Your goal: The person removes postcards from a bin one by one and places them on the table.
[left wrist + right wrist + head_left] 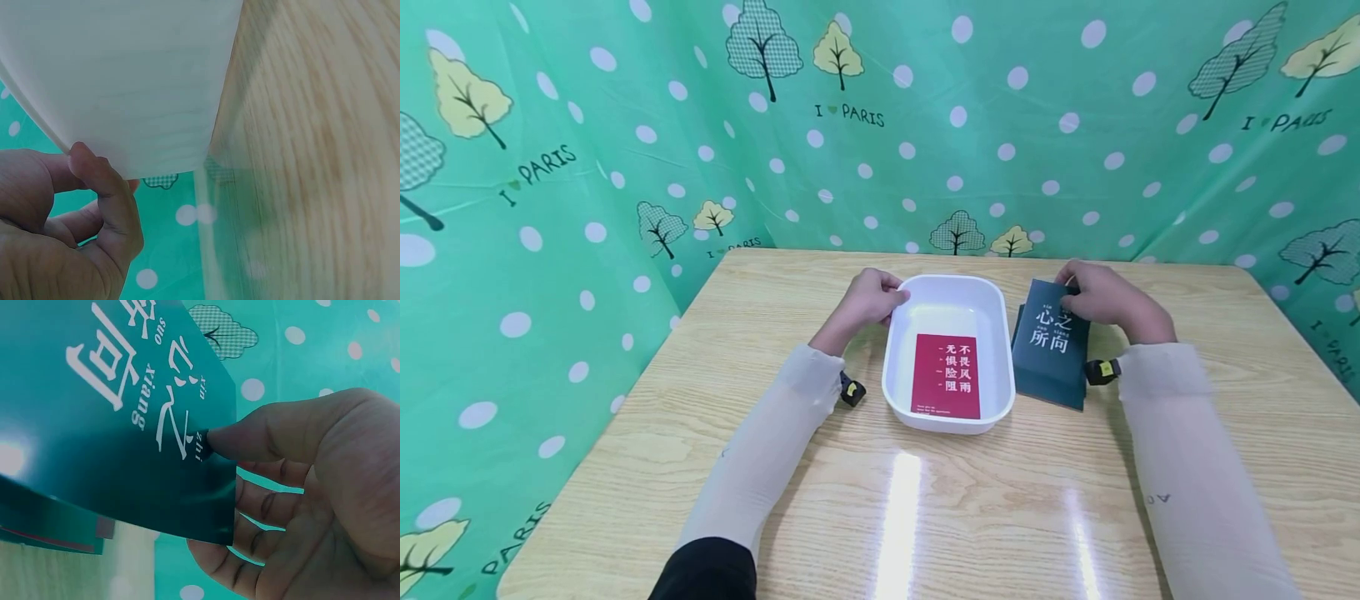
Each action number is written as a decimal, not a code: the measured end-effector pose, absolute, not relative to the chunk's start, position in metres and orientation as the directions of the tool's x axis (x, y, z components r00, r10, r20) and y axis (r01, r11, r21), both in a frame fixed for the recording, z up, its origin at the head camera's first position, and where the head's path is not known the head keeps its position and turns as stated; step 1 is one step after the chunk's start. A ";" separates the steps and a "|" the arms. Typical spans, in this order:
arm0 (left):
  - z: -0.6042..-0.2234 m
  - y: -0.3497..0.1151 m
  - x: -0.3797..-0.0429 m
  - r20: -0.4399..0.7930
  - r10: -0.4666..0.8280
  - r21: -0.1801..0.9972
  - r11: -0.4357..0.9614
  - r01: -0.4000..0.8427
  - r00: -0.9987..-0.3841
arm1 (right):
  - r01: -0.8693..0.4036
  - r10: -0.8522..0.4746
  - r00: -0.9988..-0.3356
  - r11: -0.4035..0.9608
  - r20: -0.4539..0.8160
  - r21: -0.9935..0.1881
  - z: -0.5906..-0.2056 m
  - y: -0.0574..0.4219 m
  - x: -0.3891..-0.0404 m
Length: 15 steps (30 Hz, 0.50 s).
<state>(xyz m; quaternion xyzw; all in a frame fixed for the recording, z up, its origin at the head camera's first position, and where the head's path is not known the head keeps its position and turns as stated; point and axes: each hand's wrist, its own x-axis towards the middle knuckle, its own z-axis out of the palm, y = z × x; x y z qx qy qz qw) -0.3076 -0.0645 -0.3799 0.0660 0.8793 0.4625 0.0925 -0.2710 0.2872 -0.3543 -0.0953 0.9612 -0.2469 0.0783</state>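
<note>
A white plastic basin (1009, 358) stands on the table with a red card (946, 402) printed in white characters lying inside. At its far left corner, my left hand (867, 300) pinches the rim between thumb and fingers; the left wrist view shows this hand (94, 231) at the basin's edge (125, 81). To the right of the basin, my right hand (1105, 296) pinches the upper right corner of a dark teal card (1047, 371) with white characters. In the right wrist view that card (69, 450) is raised above other dark cards (50, 522), whose count is hidden.
A light wood-grain table (1000, 500) carries everything, with light reflections near the front. Behind and to the left hangs a green curtain (850, 192) with white dots and trees, close to the table's far edge.
</note>
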 end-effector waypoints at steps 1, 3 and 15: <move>-0.380 -0.064 -0.308 -0.103 0.201 0.826 0.563 0.029 -0.974 | -0.143 -0.222 -0.969 0.862 -0.108 -0.486 -0.355 0.287 -0.271; -0.380 -0.064 -0.307 -0.106 0.199 0.823 0.567 0.026 -0.974 | -0.146 -0.225 -0.968 0.867 -0.113 -0.476 -0.358 0.287 -0.273; -0.379 -0.065 -0.307 -0.109 0.193 0.824 0.566 0.020 -0.975 | -0.128 -0.229 -0.956 0.887 -0.181 -0.444 -0.364 0.286 -0.274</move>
